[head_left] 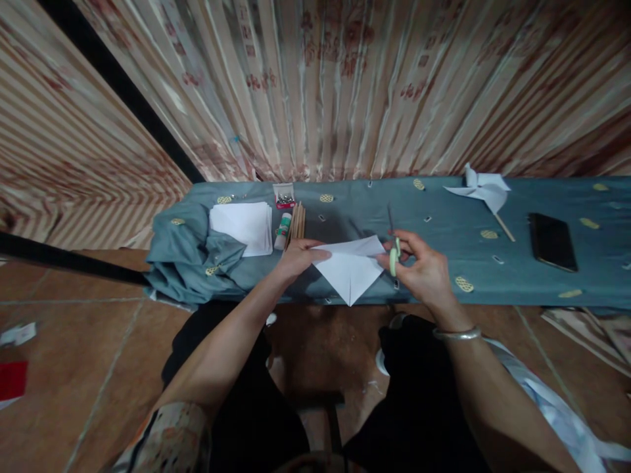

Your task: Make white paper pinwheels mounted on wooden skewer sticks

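Observation:
A white sheet of paper [351, 270] with creases and a slit at its near corner is held over the front of the cloth-covered bench. My left hand [298, 257] pinches its left corner between thumb and fingers. At the right corner, my right hand [424, 268] has its fingers closed around the light green handles of a pair of scissors [396, 253], and its fingertips also touch the paper. The scissor blades point up and away from the paper.
Left of my hands lie a stack of white paper [244, 226], a glue stick [283, 230], several wooden sticks [298, 222] and a small box of metal pins [284, 197]. A paper pinwheel [486, 190] and a black phone [552, 242] rest at right. A curtain [335, 92] hangs behind the bench.

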`<control>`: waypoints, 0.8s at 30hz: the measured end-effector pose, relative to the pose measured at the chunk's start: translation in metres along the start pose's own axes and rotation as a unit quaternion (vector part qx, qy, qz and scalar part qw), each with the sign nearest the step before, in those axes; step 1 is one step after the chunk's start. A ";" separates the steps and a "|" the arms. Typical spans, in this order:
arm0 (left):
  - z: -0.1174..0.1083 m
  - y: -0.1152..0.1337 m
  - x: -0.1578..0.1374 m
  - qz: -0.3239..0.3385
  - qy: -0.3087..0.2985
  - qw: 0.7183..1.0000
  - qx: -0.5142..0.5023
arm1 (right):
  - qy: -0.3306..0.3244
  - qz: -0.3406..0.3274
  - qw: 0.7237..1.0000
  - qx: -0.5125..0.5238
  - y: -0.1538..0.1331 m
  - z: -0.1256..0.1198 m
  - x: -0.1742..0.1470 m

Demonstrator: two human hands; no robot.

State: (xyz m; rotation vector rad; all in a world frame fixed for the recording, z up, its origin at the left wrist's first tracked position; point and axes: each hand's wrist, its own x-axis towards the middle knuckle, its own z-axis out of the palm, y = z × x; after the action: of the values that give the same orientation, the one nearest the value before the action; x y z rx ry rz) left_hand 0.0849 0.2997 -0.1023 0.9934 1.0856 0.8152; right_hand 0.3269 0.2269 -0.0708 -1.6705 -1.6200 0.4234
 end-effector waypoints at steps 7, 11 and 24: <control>-0.001 0.005 0.001 0.018 0.011 0.998 -0.064 | -0.003 0.046 0.998 0.032 0.011 0.012 0.007; 0.002 0.008 -0.006 0.042 -0.033 0.987 -0.154 | 0.037 0.108 0.979 0.171 0.017 0.019 0.014; 0.048 -0.016 -0.011 0.080 0.004 0.990 -0.118 | 0.007 0.124 0.964 0.234 -0.005 0.061 0.009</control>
State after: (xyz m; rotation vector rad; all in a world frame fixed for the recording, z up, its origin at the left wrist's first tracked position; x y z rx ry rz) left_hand 0.1291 0.2722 -0.1068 0.8843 0.8988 1.0533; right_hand 0.2822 0.2519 -0.1047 -1.5028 -1.1813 0.8479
